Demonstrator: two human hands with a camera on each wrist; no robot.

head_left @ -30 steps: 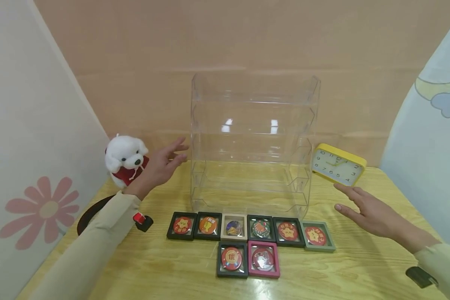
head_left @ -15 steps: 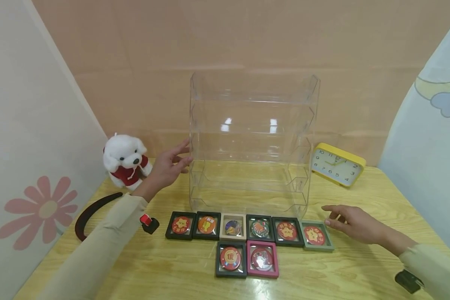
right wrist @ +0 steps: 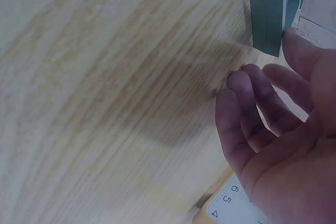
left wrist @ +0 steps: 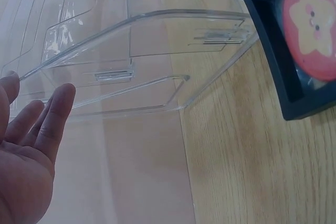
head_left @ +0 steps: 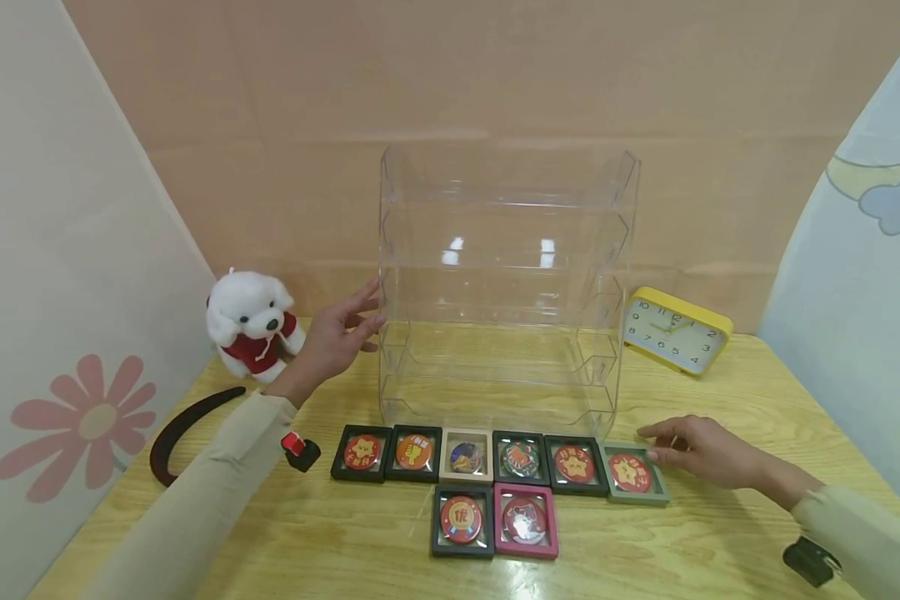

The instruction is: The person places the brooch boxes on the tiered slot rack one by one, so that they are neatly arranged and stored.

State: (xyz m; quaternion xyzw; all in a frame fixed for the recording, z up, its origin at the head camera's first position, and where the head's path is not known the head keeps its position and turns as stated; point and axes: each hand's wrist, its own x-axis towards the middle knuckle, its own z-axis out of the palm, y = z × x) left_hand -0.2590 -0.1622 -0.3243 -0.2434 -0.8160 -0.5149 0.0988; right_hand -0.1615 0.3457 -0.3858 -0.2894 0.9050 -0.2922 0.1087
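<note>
A clear acrylic rack point(head_left: 502, 258) with several tiers stands upright on the wooden table. My left hand point(head_left: 339, 332) is at its left side; in the left wrist view the fingertips point(left wrist: 64, 92) lie right at the panel's edge. Below the rack, several square frames with round badges lie flat in two rows. At the right end of the upper row is a sage-green frame point(head_left: 660, 494) with a red star badge. My right hand point(head_left: 708, 450) is just right of it, fingers loosely bent. In the right wrist view, its thumb tip point(right wrist: 294, 40) is right at the green frame's corner.
Behind my left forearm sits a white plush dog point(head_left: 247, 300) in red clothing. A dark curved band point(head_left: 167, 442) lies at the left table edge. Right of the rack, a yellow clock point(head_left: 678, 329) leans back. A pink-framed badge point(head_left: 527, 552) lies nearest me.
My left hand has moved right to the rack's side and then stays there. My right hand has come down and left, from near the clock to the green frame.
</note>
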